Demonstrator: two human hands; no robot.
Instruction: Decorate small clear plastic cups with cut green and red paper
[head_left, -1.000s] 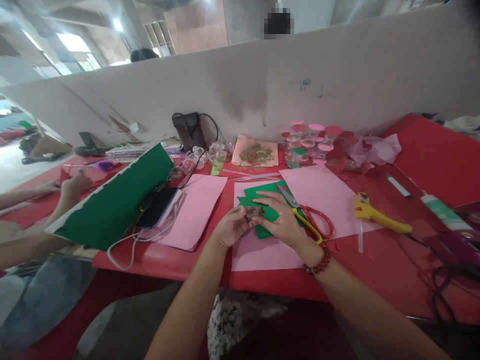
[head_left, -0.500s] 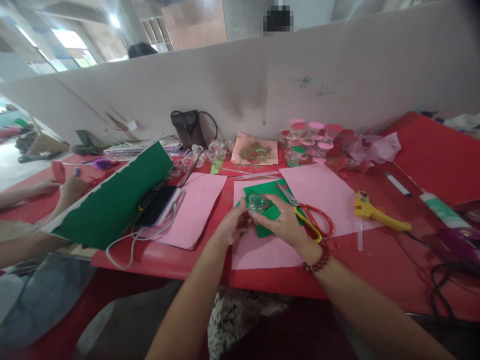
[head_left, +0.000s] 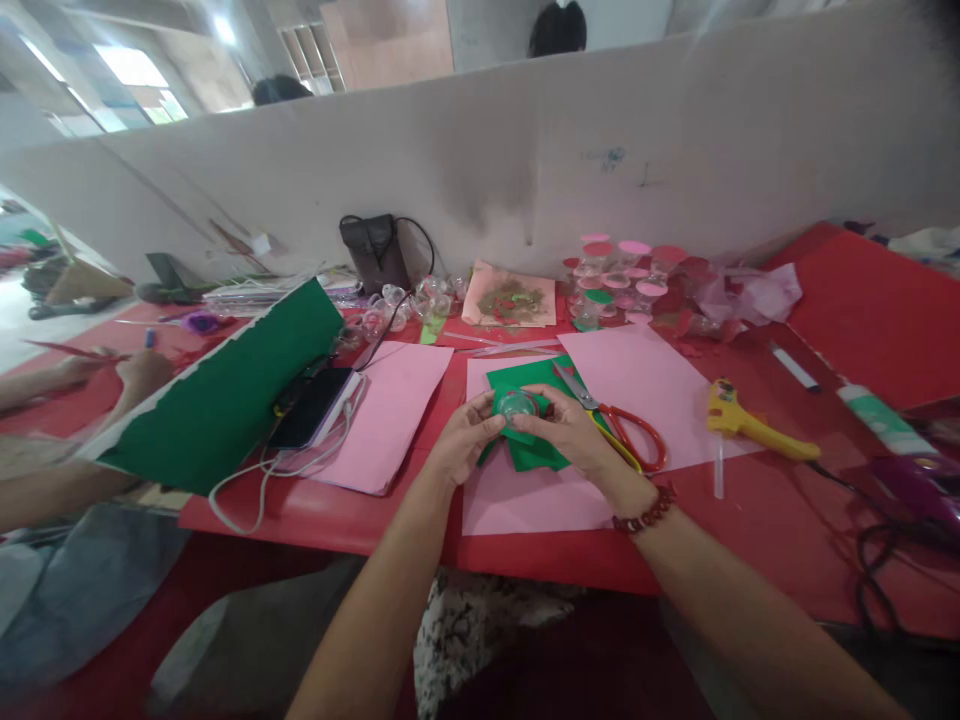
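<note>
My left hand (head_left: pixel 466 446) and my right hand (head_left: pixel 578 437) meet over a pink paper sheet (head_left: pixel 525 490). Together they pinch a small clear plastic cup (head_left: pixel 517 405) with a piece of green paper (head_left: pixel 534 445) under it. Both hands have their fingers curled on the cup. A bead bracelet sits on my right wrist. Red-handled scissors (head_left: pixel 619 430) lie just right of my right hand.
A yellow glue gun (head_left: pixel 750 425), a pen (head_left: pixel 795 368) and a glue tube (head_left: pixel 877 420) lie to the right. Clear cups with pink lids (head_left: pixel 622 275) stand at the back. A green sheet (head_left: pixel 225 400), a phone (head_left: pixel 311 405) with cable and another person's hand (head_left: pixel 142 370) are on the left.
My hands lifted the clear cup off the green paper, turned it upright between the fingers and now hold it with the green piece slightly higher.
</note>
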